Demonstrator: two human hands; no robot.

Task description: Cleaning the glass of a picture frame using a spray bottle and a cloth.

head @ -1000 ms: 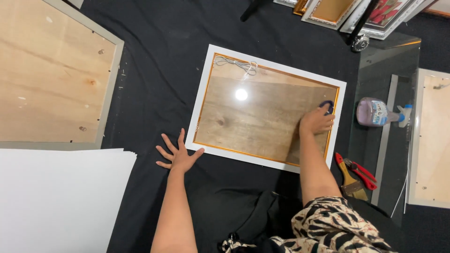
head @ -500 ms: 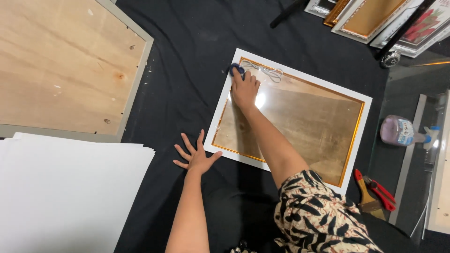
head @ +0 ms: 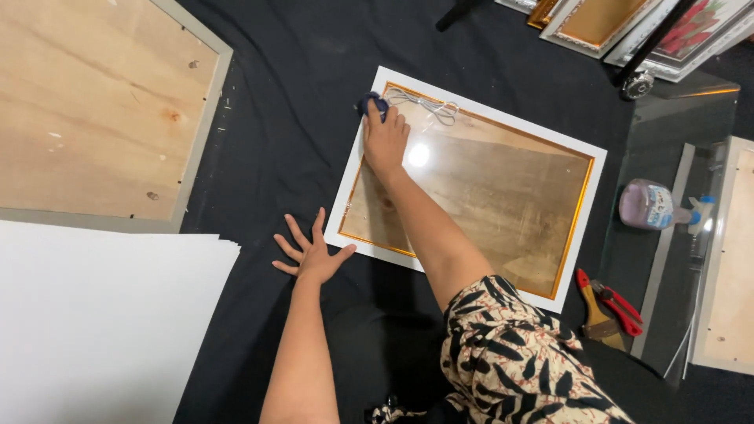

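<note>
A white picture frame (head: 589,196) with a gold inner edge lies face down on black cloth, glass over a wooden back. My right hand (head: 385,141) presses a small dark blue cloth (head: 371,104) onto the glass at the frame's far left corner, beside a coil of white cord (head: 428,106). My left hand (head: 310,253) rests flat on the black cloth with fingers spread, its thumb touching the frame's near left corner.
A large grey-framed wooden board (head: 94,110) lies at the left, above a stack of white sheets (head: 94,322). At the right are a spray bottle (head: 656,206), a red-handled brush (head: 594,310), red pliers (head: 622,306), a glass pane (head: 667,133) and another frame back (head: 730,259). More frames (head: 620,23) lean at the far right.
My right hand swept the blue cloth from the frame's right side across the glass to its far left corner, and stays there. My left hand has stayed flat by the near left corner.
</note>
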